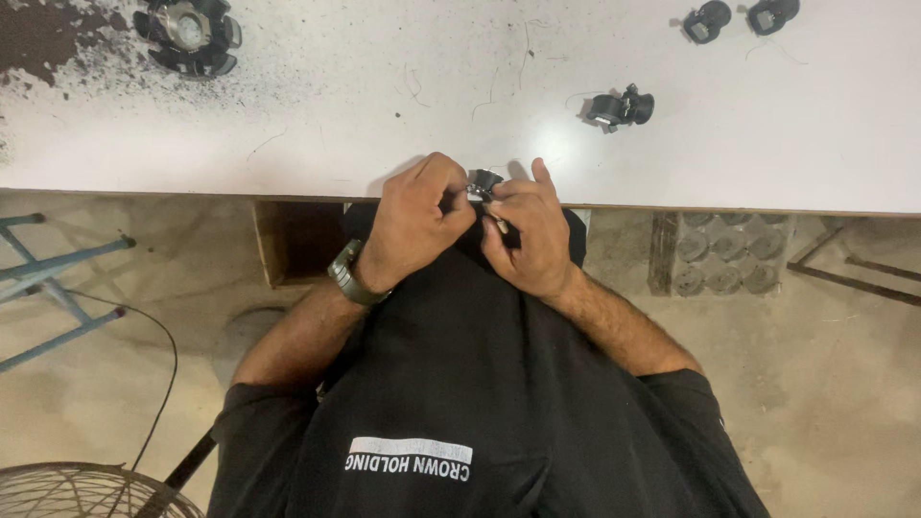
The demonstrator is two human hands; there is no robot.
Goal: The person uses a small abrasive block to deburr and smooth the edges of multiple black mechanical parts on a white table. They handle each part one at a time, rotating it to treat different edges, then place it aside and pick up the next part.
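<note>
- The left hand (414,223) is curled shut around one side of a small black round part (483,180), thumb and fingers pinching it just at the near edge of the white desk (460,115); a dark wristwatch (350,273) sits on that wrist.
- The right hand (526,235) meets it from the other side, fingers closed on the same part, with what looks like a thin metal piece (500,223) poking out below the thumb; it is too small to tell what it is.
- The part shows a pale metallic centre between the fingertips; most of it is hidden by the fingers.
- Judging from the grip, this is fine fitting work: the left hand should stay still as the anchor while the right does the small turning or pressing, and both would do well to stay over the desk edge, so a slipped piece lands on the desk, not the floor.
- Pressure should be light and square; a tilted push on so small a part could jam or flick it away.
- Further out on the desk lie similar black parts: one (619,105) near, beyond the hands, and two (739,17) well apart at the far right.
- A larger black lobed part (189,34) lies far left, by a dark stain (48,38).
</note>
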